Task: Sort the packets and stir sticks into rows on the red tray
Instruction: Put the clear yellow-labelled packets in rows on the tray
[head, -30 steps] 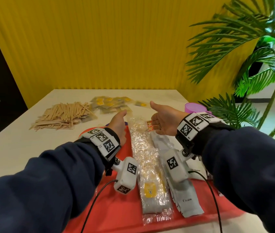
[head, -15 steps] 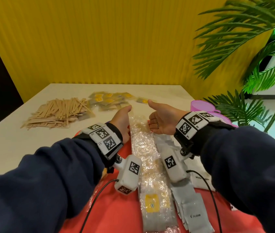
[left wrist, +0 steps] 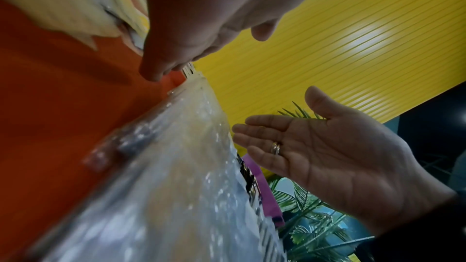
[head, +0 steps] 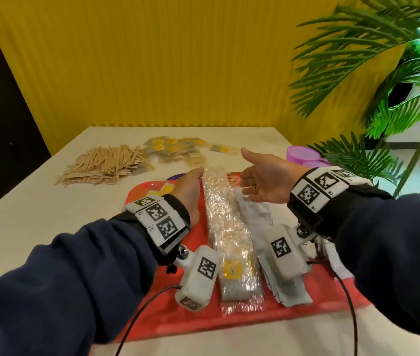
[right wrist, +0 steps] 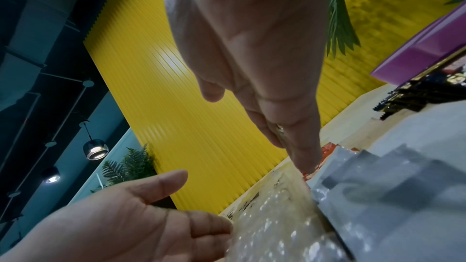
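**Squaring up the clear-packet row on the red tray**

Both hands are flanking the row of clear crinkly packets (head: 225,227) that is lying lengthwise down the middle of the red tray (head: 255,318). The left hand (head: 188,192) is standing on edge just beside the row's left side, fingers straight and together, gripping nothing. The right hand (head: 268,179) is hovering palm-inward over the far end of the neighbouring row of white packets (head: 287,291), fingers extended and relaxed, also holding nothing. Whether either hand is actually touching the plastic is hard to tell.

I judge the step in hand to be straightening this row between 2 flat palms. 2 rows are lying side by side on the tray, so the task looks partly done.

Beyond the tray, the pile of wooden stir sticks (head: 101,164) and the loose yellow-labelled packets (head: 175,150) are waiting on the white table (head: 24,214). The next move probably calls for reaching forward and gathering a bundle of sticks or packets, then laying them parallel on the bare red strip at the tray's left.
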A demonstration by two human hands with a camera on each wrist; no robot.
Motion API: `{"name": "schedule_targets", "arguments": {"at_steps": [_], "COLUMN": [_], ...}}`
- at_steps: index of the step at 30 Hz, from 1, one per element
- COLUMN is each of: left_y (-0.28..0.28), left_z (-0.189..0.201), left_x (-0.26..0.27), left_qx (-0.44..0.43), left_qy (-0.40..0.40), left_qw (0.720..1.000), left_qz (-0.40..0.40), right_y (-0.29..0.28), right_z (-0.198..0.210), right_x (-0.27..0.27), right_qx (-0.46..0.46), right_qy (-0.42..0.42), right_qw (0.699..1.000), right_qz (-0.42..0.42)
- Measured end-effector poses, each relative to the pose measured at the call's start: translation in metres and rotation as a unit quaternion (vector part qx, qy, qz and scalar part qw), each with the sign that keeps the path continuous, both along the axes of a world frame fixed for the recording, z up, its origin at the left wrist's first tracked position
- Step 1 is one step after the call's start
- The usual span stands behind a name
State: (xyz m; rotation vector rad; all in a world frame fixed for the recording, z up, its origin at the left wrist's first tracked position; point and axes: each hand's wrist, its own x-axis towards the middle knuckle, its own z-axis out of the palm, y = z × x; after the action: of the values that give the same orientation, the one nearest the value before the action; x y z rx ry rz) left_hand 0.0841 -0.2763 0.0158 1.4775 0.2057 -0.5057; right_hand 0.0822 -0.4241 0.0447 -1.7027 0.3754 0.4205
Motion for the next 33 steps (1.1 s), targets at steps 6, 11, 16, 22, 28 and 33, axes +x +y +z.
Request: {"name": "schedule_targets", "arguments": {"at_steps": [6,11,16,22,28,33], "left_y": [0.004,-0.003,-0.008,-0.013,-0.006,-0.004], "left_z": [-0.022,-0.057,-0.065,-0.098,-0.056,-0.081], "left_x": [-0.020,-0.011,-0.016,0.013,-0.035,-0.016], "left_qx": [-0.021,-0.074,-0.078,-0.070,-0.107,-0.114], "left_qy": [0.019,0.018,0.014,0.011,-0.004,0.014], "left_qw": [0.999,0.997,0.997,0.997,0.994,0.993], "left_qz": [0.017,0.008,-0.016,-0.022,-0.019,-0.003], "right_y": [0.008,0.023,0.025,0.017,-0.005,-0.013], "right_z": [-0.008,-0.012,-0.018,-0.015,-0.018,-0.036], "right_x": [-0.039,-0.060,-0.066,-0.071,-0.085,-0.102], "right_qx": [-0.005,0.002,0.022,0.036,0.042,0.052], "right_qy": [0.010,0.002,-0.007,-0.028,-0.042,-0.024], "right_qw": [1.000,0.999,0.998,0.996,0.989,0.988], "right_qz": [-0.015,-0.033,-0.055,-0.074,-0.136,-0.143]}}
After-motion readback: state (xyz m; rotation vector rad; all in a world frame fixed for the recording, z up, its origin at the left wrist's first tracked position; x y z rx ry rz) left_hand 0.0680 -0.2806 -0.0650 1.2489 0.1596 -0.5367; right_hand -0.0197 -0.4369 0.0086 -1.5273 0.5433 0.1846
